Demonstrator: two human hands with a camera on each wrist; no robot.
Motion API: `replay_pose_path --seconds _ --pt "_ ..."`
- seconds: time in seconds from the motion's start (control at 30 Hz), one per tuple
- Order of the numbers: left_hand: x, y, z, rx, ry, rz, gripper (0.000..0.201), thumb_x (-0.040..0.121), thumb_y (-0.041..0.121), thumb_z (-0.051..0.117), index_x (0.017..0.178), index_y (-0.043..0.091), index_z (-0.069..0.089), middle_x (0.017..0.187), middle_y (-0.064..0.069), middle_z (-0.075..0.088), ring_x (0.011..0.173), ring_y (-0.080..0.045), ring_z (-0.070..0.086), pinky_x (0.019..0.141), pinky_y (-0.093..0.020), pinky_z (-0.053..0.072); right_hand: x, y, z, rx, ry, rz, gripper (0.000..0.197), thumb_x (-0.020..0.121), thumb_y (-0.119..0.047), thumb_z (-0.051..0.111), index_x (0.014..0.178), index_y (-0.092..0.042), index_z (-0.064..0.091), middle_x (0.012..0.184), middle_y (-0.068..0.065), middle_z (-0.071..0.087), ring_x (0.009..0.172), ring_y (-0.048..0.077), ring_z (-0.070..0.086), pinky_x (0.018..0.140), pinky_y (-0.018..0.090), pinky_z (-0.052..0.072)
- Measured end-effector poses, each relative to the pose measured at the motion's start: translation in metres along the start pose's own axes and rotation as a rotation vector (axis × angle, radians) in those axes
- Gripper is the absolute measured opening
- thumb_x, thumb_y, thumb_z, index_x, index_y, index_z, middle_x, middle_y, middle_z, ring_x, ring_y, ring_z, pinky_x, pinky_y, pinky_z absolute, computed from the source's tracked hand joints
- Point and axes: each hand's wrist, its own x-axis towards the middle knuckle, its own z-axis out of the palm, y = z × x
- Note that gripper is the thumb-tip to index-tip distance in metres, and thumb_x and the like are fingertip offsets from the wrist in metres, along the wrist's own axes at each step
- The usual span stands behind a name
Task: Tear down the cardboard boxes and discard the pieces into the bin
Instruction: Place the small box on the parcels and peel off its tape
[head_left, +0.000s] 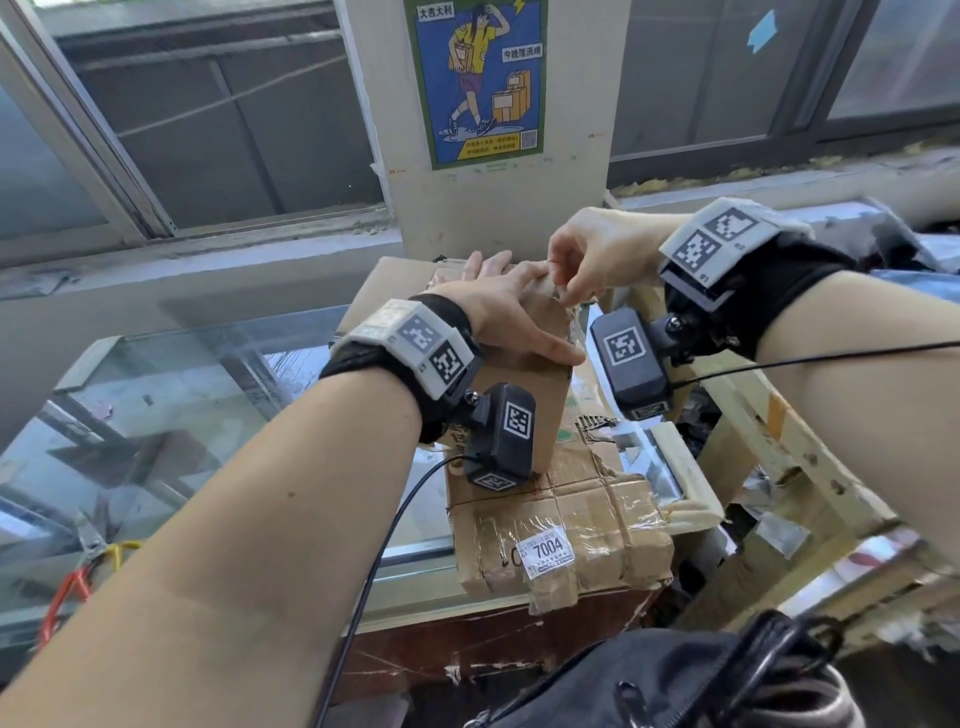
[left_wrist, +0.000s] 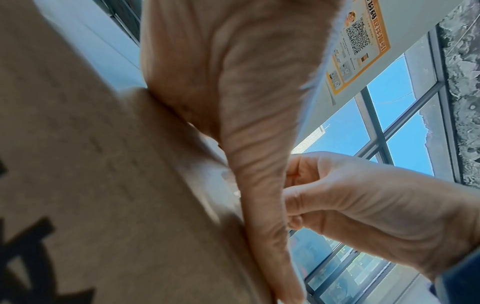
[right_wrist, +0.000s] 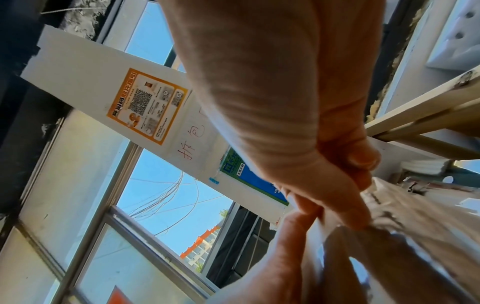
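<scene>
- On the far left, low under the glass top (head_left: 218, 364), lie pliers (head_left: 88, 540) with one red and one yellow handle.
- Two cardboard boxes are in view, one standing on the other, on the right end of the glass top.
- The upper box (head_left: 540, 395) stands upright: its long axis goes up and down, and its top end points toward the window wall.
- The lower box (head_left: 561, 514) lies flat, wrapped in clear tape, with its long axis running away from the person. One white label (head_left: 546, 552) on its near end reads 7004.
- The left hand (head_left: 506, 306) rests on top of the upper box with fingers nearly straight and the thumb along the right edge; it presses and does not grip.
- The right hand (head_left: 597, 249) is just beside it, with fingers curled narrow. The thumb and forefinger pinch a strip of clear tape (head_left: 569, 301) at the top right corner of the upper box.
- One poster (head_left: 475, 78) hangs on the pillar behind.
- On the right stands a wooden frame (head_left: 769, 441).
</scene>
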Motion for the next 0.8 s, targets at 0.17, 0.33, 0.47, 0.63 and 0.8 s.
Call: replay_pose_path --seconds 0.17,0.33,0.47,0.63,0.8 --pt "0.000 0.011 -0.001 -0.030 0.030 -0.033 0.111 0.062 0.074 0.067 0.150 0.041 0.008 0.160 0.002 0.000 0.147 -0.025 -0.012 0.115 -0.060 0.003 0.002 -0.001 0.006 -0.102 0.296 0.036 0.012 0.074 -0.005 0.078 0.080 -0.005 0.069 0.084 0.011 0.068 0.080 0.024 0.067 0.074 0.037 0.058" --pt "-0.007 0.021 -0.004 0.041 0.039 0.001 0.108 0.070 0.073 0.062 0.152 0.029 0.008 0.160 -0.004 0.005 0.147 -0.028 -0.008 0.116 -0.057 0.006 0.005 -0.005 0.011 -0.173 0.407 0.055 0.009 0.073 -0.001 0.073 0.071 -0.009 0.068 0.081 0.011 0.068 0.082 0.026 0.065 0.075 0.038 0.057" --pt "-0.001 0.015 -0.001 0.013 0.031 -0.019 0.112 0.064 0.077 0.064 0.151 0.036 0.007 0.160 -0.002 0.002 0.147 -0.027 -0.010 0.116 -0.057 0.006 0.004 -0.005 0.013 -0.135 0.347 0.076 0.015 0.068 0.001 0.079 0.077 -0.004 0.068 0.084 0.015 0.069 0.078 0.028 0.067 0.075 0.041 0.058" --pt "0.008 0.008 0.004 -0.053 0.044 -0.037 0.106 0.065 0.068 0.069 0.149 0.043 0.009 0.160 0.000 -0.001 0.146 -0.027 -0.014 0.116 -0.058 0.003 0.006 0.000 0.010 -0.031 0.282 0.122 0.019 0.068 -0.007 0.083 0.083 -0.005 0.073 0.083 0.007 0.068 0.072 0.017 0.061 0.067 0.029 0.050" --pt "0.005 0.006 0.005 -0.057 0.054 -0.032 0.105 0.065 0.069 0.069 0.148 0.044 0.009 0.160 0.002 -0.002 0.146 -0.026 -0.014 0.114 -0.061 0.000 0.007 -0.001 0.012 0.006 0.198 0.114 0.019 0.076 -0.007 0.076 0.095 -0.007 0.074 0.096 0.009 0.070 0.083 0.020 0.064 0.076 0.032 0.054"
